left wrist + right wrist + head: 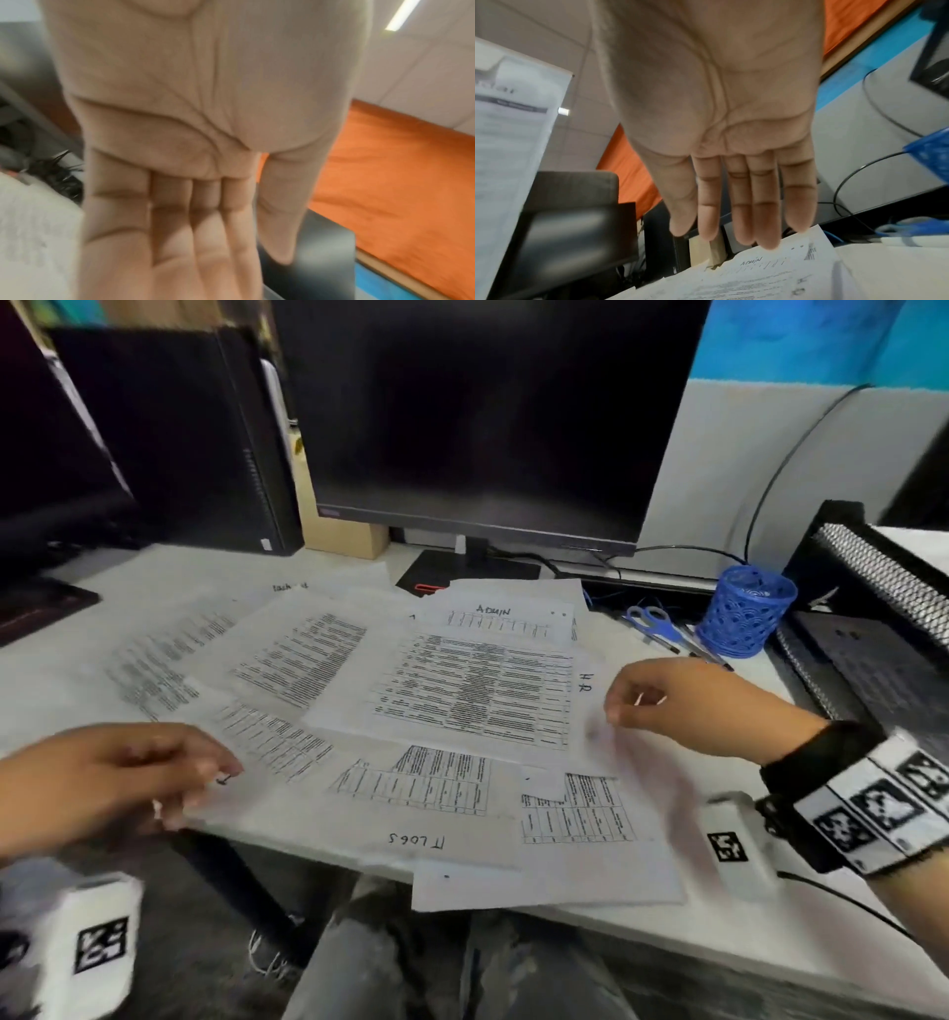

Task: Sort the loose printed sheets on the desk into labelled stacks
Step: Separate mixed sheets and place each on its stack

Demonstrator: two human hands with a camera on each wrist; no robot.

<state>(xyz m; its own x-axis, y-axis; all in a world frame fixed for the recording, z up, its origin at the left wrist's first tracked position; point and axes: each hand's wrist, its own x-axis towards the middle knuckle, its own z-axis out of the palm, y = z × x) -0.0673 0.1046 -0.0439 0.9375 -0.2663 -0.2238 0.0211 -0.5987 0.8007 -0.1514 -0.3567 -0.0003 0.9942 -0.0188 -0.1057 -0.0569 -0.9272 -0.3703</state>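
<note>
Several printed sheets lie fanned in front of the monitor; both hands' fingers hang released (holding nothing), so a careless sweep risks sliding overhanging pages off the bench.

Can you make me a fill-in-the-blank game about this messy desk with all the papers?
1. The mesh pen cup is coloured ____.
2. The scissors lie just to the ____ of the pen cup in the head view.
3. Above the table on the far sheet, the handwritten word is ____.
4. The screen of the monitor is ____.

Missing words: blue; left; ADMIN; dark
</note>
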